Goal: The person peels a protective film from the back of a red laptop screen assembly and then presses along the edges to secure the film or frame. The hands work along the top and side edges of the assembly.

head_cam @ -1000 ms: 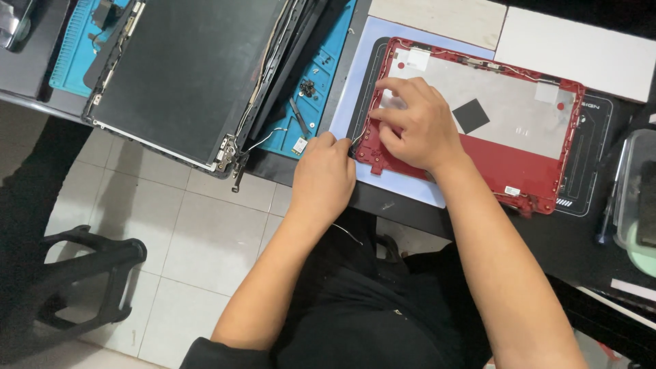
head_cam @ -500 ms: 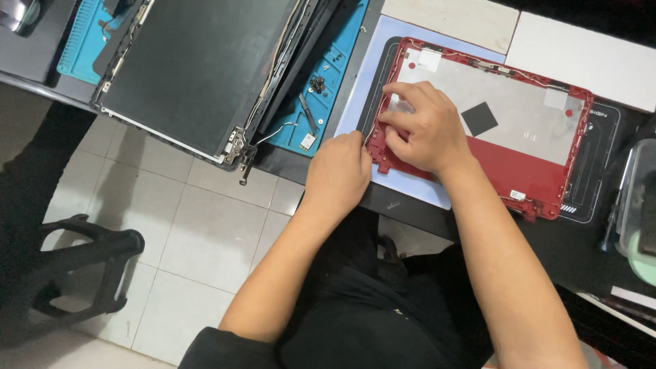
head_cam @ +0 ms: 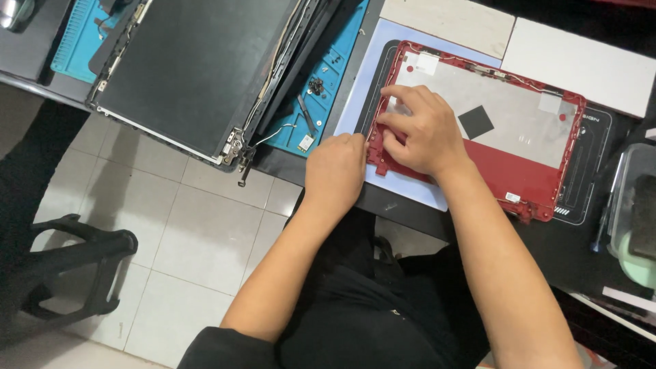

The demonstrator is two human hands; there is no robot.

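Note:
A red laptop lid shell [head_cam: 519, 171] lies inside-up on a pale mat, with a silver foil lining and a small black square patch [head_cam: 475, 121]. My right hand [head_cam: 418, 132] rests on its left end, fingers curled and pressing at the left rim. My left hand [head_cam: 335, 174] sits just left of it, fingertips touching the shell's lower left corner at the table's near edge. Whether either hand pinches a small part is hidden by the fingers.
A black screen panel [head_cam: 195, 72] with hinges and loose cables overhangs the table edge at the left, on a blue work mat [head_cam: 321, 102] holding small screws. White slabs [head_cam: 581, 61] lie at the back. A clear container [head_cam: 632, 219] stands at right. Tiled floor and a chair base [head_cam: 75, 266] are below.
Both hands stay at the red shell's left end; my right fingers have shifted slightly along the rim. The camera view has drifted a little.

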